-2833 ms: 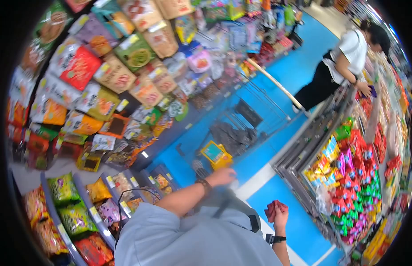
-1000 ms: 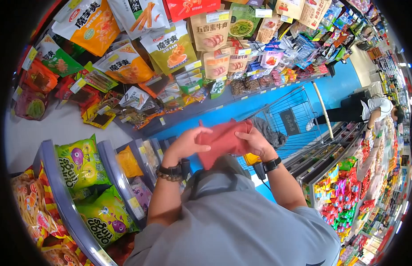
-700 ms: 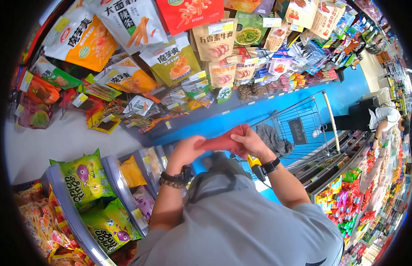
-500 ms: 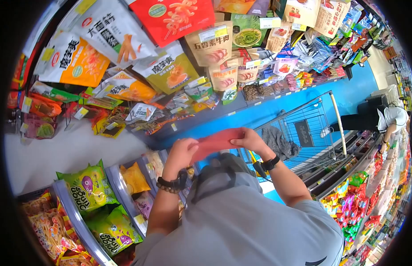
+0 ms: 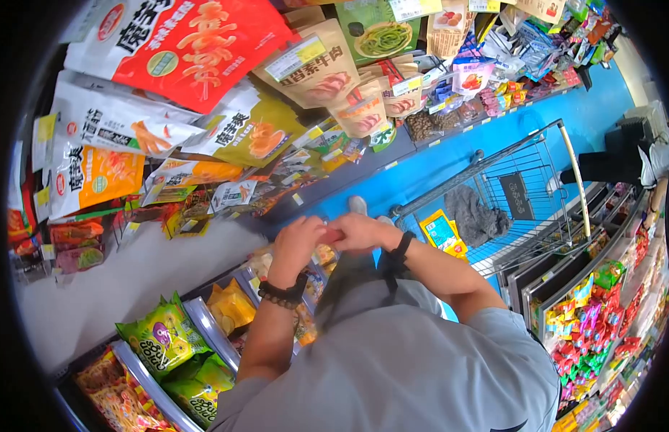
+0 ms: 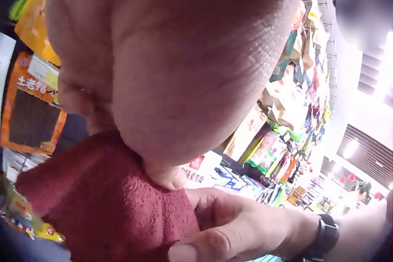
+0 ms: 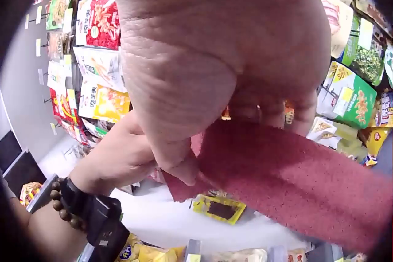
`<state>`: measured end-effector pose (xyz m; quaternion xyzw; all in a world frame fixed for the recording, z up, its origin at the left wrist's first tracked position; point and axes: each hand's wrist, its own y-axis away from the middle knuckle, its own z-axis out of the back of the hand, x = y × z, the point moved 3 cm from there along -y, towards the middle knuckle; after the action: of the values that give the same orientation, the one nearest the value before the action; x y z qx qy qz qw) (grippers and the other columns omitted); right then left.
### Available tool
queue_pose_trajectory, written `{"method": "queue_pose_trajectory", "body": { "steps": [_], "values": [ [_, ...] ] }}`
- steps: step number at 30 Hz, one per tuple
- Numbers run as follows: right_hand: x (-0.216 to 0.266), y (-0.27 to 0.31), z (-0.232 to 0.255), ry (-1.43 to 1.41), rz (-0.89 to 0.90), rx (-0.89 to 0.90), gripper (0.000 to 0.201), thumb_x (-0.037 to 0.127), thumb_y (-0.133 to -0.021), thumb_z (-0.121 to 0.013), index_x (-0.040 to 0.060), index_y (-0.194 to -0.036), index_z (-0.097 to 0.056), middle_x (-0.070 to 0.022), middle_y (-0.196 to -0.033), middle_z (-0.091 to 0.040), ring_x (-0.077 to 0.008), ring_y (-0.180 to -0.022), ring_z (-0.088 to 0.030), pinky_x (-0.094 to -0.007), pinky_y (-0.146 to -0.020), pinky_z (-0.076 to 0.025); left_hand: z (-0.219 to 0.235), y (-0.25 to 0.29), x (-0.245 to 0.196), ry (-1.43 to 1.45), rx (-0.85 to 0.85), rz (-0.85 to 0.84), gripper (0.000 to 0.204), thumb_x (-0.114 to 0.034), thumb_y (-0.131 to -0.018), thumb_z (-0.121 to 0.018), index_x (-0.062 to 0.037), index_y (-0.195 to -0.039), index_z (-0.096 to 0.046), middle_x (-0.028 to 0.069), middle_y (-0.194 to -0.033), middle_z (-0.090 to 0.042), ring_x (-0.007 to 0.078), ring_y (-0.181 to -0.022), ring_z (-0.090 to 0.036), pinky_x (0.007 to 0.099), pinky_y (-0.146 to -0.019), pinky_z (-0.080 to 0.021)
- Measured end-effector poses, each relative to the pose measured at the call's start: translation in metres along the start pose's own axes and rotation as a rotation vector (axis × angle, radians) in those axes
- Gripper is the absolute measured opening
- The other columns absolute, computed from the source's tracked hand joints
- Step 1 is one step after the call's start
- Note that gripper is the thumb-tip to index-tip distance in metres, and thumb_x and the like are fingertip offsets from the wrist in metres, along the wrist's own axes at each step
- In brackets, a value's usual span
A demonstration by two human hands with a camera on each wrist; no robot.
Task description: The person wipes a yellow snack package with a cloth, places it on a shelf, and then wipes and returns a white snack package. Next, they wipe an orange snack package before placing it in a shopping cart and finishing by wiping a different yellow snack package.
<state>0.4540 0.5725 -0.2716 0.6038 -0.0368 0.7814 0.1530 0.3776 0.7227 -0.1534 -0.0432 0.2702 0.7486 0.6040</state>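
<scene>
Both hands hold a dark red cloth (image 5: pixel 333 235) in front of the body, mostly hidden by them in the head view. The left hand (image 5: pixel 297 247) and right hand (image 5: pixel 361 232) are close together. In the left wrist view, the left hand (image 6: pixel 184 59) pinches the bunched cloth (image 6: pixel 123 207) from above; the right hand (image 6: pixel 245 228) grips its near edge. In the right wrist view, the right hand (image 7: pixel 215 47) has thumb and curled fingers on the cloth (image 7: pixel 301 179), which extends to the lower right, with the left hand (image 7: pixel 120 154) beside it.
Hanging snack packets (image 5: pixel 205 50) fill the upper left. Green snack bags (image 5: pixel 165 335) lie in bins at lower left. A wire cart (image 5: pixel 543 180) holds grey cloth (image 5: pixel 477 216) and a yellow packet (image 5: pixel 444 234). Another person (image 5: pixel 615 155) stands beyond it, near the right-hand candy shelves.
The hands have come together, and the cloth that was stretched between them is now mostly covered. The head view has shifted, showing the cart and its yellow packet more fully.
</scene>
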Motion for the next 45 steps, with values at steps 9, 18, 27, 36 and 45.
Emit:
{"method": "queue_pose_trajectory", "body": {
  "steps": [9,18,27,36,45],
  "values": [
    [-0.064,-0.017,0.063,-0.444,-0.359,-0.340,0.029,0.021,-0.110,-0.054,0.0031,-0.125,-0.071,-0.0111,-0.104,-0.078,-0.0209,-0.088,-0.075,-0.0389,-0.080,-0.060,-0.048,-0.092,0.089,0.799,-0.277,0.213,0.058,-0.020,-0.101,-0.075,0.0058,-0.148,-0.054,0.0208,-0.148,-0.062,0.0279,-0.130,-0.065,0.0390,-0.109,-0.053],
    [-0.126,-0.147,0.102,-1.067,-0.331,-0.576,0.019,0.019,-0.108,-0.061,0.0073,-0.123,-0.065,0.0004,-0.080,-0.062,-0.0080,-0.050,-0.046,-0.0284,-0.042,-0.032,-0.052,-0.184,0.123,1.249,-0.343,0.207,0.047,-0.019,-0.110,-0.065,0.0036,-0.149,-0.050,0.0153,-0.149,-0.059,0.0211,-0.136,-0.058,0.0328,-0.112,-0.046],
    [-0.118,-0.220,0.132,-1.102,0.072,-0.484,0.025,0.016,-0.105,-0.066,0.0008,-0.124,-0.072,-0.0014,-0.107,-0.074,-0.0102,-0.088,-0.065,-0.0270,-0.080,-0.051,-0.052,-0.194,0.118,1.388,-0.415,0.456,0.022,-0.025,-0.110,-0.066,-0.0042,-0.117,-0.067,0.0003,-0.105,-0.071,0.0073,-0.083,-0.065,0.0223,-0.071,-0.048],
    [-0.076,-0.187,0.163,-0.882,-0.240,-0.455,0.033,0.029,-0.103,-0.063,-0.0007,-0.113,-0.074,-0.0008,-0.093,-0.070,-0.0095,-0.079,-0.056,-0.0283,-0.073,-0.045,-0.045,-0.194,0.118,1.205,-0.387,0.401,0.025,-0.026,-0.110,-0.068,-0.0023,-0.102,-0.068,-0.0022,-0.085,-0.065,0.0053,-0.073,-0.057,0.0224,-0.064,-0.045],
    [-0.072,-0.189,0.171,-0.741,-0.314,-0.278,0.048,0.036,-0.106,-0.051,0.0025,-0.136,-0.069,-0.0093,-0.137,-0.070,-0.0239,-0.120,-0.065,-0.0336,-0.099,-0.052,-0.051,-0.198,0.125,1.120,-0.350,0.358,0.024,-0.025,-0.111,-0.065,-0.0039,-0.102,-0.068,-0.0040,-0.081,-0.056,0.0062,-0.071,-0.049,0.0225,-0.064,-0.042]
  ]
}}
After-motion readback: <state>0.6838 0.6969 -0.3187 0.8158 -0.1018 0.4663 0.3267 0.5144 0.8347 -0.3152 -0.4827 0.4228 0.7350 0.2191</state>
